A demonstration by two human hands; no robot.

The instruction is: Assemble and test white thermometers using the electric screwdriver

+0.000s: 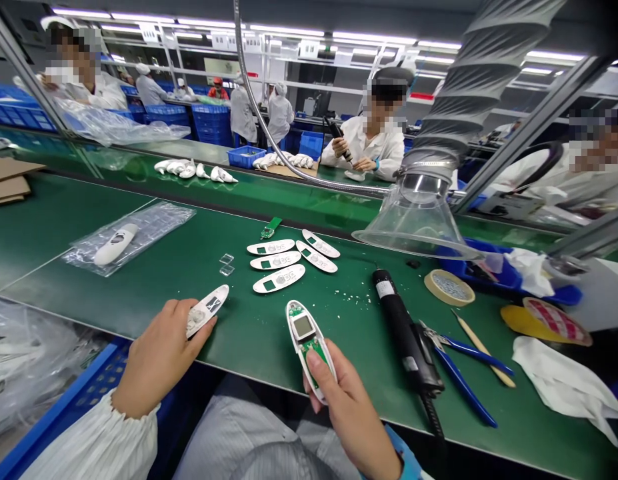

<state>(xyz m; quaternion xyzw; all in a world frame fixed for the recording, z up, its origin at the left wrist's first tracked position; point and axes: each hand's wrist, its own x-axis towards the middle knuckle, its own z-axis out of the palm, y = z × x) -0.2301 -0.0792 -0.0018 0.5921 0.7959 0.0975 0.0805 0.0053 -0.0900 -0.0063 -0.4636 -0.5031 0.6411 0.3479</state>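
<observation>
My left hand point(161, 350) grips a white oval plastic cover point(207, 311) with a window in it, just above the front edge of the bench. In my right hand point(346, 400) is a white oval device housing point(311, 347); inside it a green circuit board with a small grey screen faces up, and my thumb presses on the board. Beyond my hands lie several white oval covers point(279, 278) with square cutouts. Near them are a green circuit board point(271, 228) and two small clear plastic windows point(227, 269).
To the right lie a black electric screwdriver point(406, 333), blue-handled cutters point(461, 360), a wooden-handled tool point(483, 350), a tape roll point(449, 287) and a white cloth point(563, 380). A clear extraction hood point(419, 223) hangs above. A white shell point(116, 244) rests on plastic bags at left. Co-workers sit opposite.
</observation>
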